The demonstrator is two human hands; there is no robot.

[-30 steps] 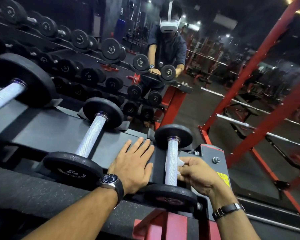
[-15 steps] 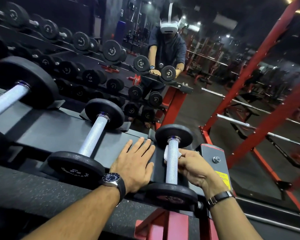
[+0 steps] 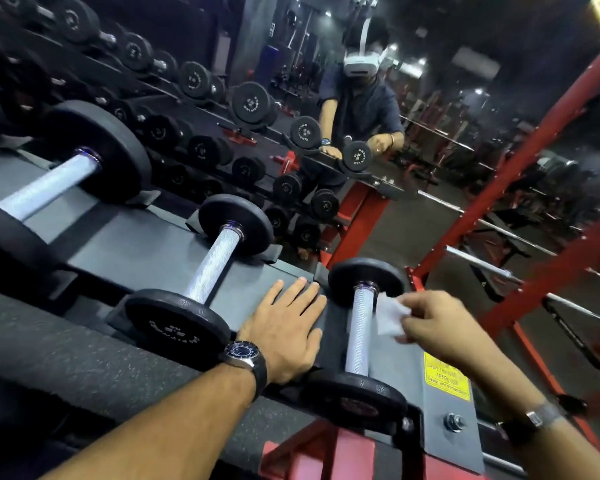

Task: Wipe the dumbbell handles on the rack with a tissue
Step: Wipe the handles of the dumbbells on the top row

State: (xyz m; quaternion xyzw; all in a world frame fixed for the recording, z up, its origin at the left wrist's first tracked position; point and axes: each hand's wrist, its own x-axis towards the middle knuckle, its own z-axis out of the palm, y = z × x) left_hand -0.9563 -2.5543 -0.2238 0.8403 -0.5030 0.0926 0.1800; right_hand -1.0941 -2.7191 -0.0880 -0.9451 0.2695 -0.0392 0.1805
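Three dumbbells with knurled silver handles lie on the grey rack tray (image 3: 136,251). The smallest dumbbell (image 3: 359,327) is at the right end. My right hand (image 3: 433,327) pinches a white tissue (image 3: 388,315) just to the right of that handle, lifted slightly off it. My left hand (image 3: 288,327) rests flat, fingers spread, on the tray between the small dumbbell and the middle dumbbell (image 3: 210,268). A larger dumbbell (image 3: 49,185) lies further left.
A mirror behind the rack reflects a person with a headset (image 3: 361,109) and rows of dumbbells. A yellow warning sticker (image 3: 447,379) sits on the rack's grey end plate. Red frame beams (image 3: 520,174) rise at the right.
My right hand has come off the small dumbbell's handle and drawn back to the right with the tissue. The view has shifted closer. My left hand stays flat on the tray.
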